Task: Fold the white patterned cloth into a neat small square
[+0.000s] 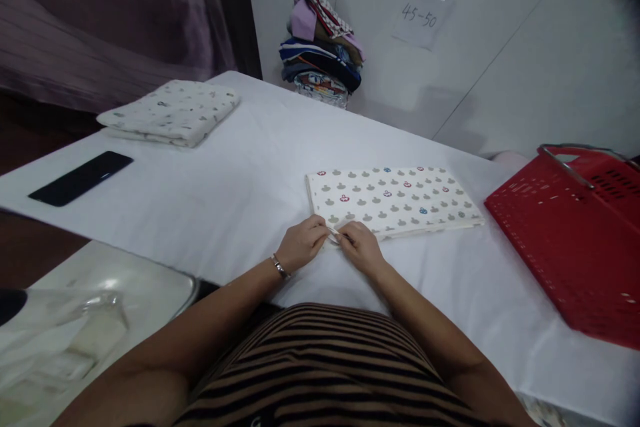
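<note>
A folded white cloth (395,197) with grey, red and blue printed shapes lies flat on the white-covered table in front of me. At its near left corner, my left hand (304,242) pinches the edge of the fabric, with a metal band around the wrist. Right beside it, my right hand (361,248) has its fingers closed on the same corner. A small bit of the cloth's edge shows between the fingertips of both hands. The rest of the folded cloth rests on the table to the right.
Another folded white printed cloth (173,112) lies at the back left, near a black phone-like slab (81,178). A red plastic basket (575,240) stands on the right. Stacked clothes (323,47) sit by the wall beyond the table (240,193). A pale surface with clear plastic (75,340) is lower left.
</note>
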Tool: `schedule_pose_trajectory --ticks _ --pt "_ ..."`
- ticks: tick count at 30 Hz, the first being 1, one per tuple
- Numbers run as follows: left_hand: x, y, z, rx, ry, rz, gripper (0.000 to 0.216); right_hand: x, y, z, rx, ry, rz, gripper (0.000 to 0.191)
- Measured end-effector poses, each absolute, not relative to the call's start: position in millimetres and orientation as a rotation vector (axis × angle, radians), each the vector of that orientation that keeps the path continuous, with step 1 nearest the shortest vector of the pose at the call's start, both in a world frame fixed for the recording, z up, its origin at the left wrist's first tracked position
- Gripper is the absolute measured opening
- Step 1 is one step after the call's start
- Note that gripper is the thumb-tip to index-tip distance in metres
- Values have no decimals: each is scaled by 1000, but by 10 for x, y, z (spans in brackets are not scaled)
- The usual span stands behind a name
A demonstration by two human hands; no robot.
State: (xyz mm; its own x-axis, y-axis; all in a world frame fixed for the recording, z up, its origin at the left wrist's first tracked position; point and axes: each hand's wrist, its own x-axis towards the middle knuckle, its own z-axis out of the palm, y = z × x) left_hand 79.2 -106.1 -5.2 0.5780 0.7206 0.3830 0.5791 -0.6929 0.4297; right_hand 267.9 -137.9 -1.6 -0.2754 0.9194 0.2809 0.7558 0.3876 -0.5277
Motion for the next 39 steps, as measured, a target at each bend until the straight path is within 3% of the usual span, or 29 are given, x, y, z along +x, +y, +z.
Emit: schedule_pose_trajectory --ticks 8,20,28,39 --pt "814 -1043 -49 2620 1126 550 21 2658 -1383 -17 -1444 -2108 367 15" --pt "814 -1032 -69 2543 1061 653 23 2653 -1443 2 -1444 -2219 276 14" --pt "827 -1040 -75 2429 1116 785 17 2676 -1378 -17 -1473 -2066 467 16" --pt "842 -1064 -94 2577 1143 571 15 2662 -1384 -63 -1494 -2007 425 16"
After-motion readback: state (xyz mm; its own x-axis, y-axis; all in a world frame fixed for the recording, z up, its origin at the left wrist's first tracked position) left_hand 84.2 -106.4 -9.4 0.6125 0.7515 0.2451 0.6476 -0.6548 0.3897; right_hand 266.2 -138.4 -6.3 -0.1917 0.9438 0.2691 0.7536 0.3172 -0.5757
